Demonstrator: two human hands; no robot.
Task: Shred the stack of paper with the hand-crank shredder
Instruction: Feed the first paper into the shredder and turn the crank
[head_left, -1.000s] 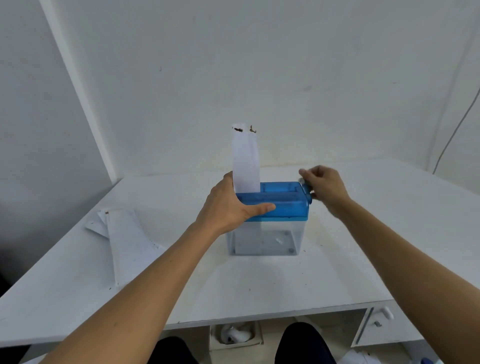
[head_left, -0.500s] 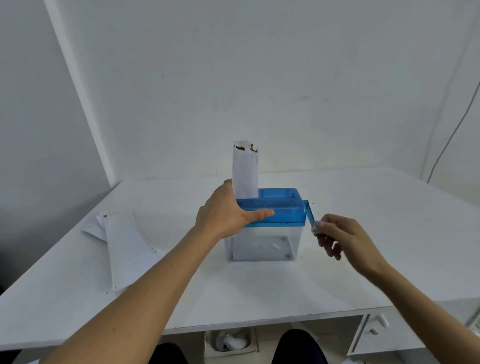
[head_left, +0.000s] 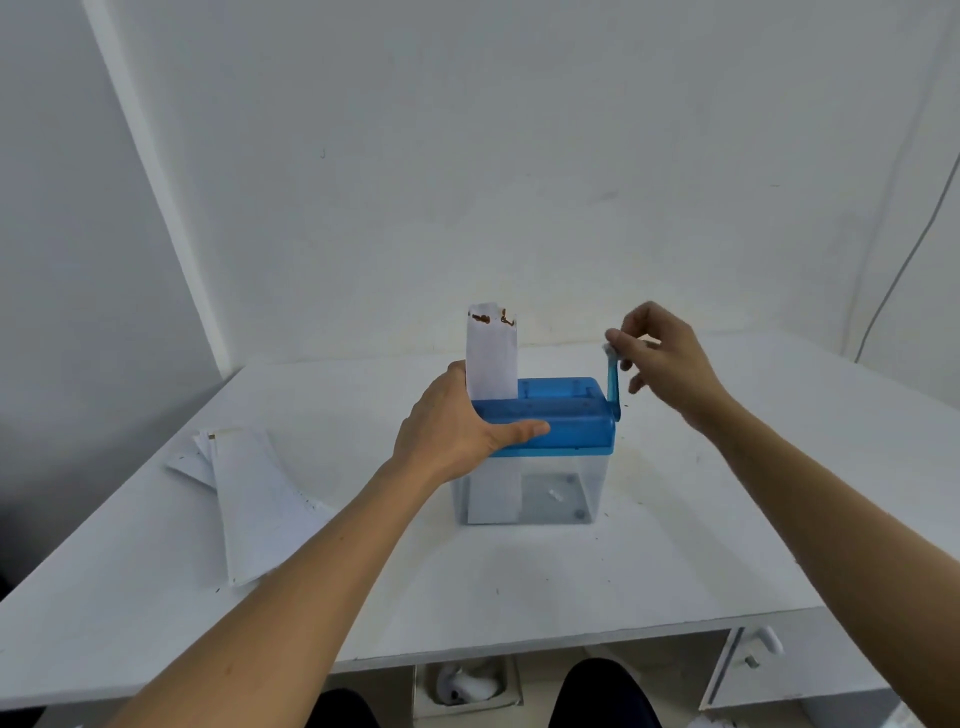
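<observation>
A small shredder with a blue top and a clear bin stands mid-table. A white paper strip with brown marks at its upper edge sticks up from the slot, and its lower end hangs inside the bin. My left hand grips the left end of the blue top, thumb along the front. My right hand pinches the pale knob of the blue crank, which points up at the shredder's right side. A stack of white paper lies on the table to the left.
The white table meets a white wall behind. A thin cable runs down the wall at the right. Under the table stand a small open bin and a drawer unit. My knees show at the bottom edge.
My right hand has swung the crank from low at the right up to the top. The paper strip stands shorter above the slot, and more of it shows in the bin.
</observation>
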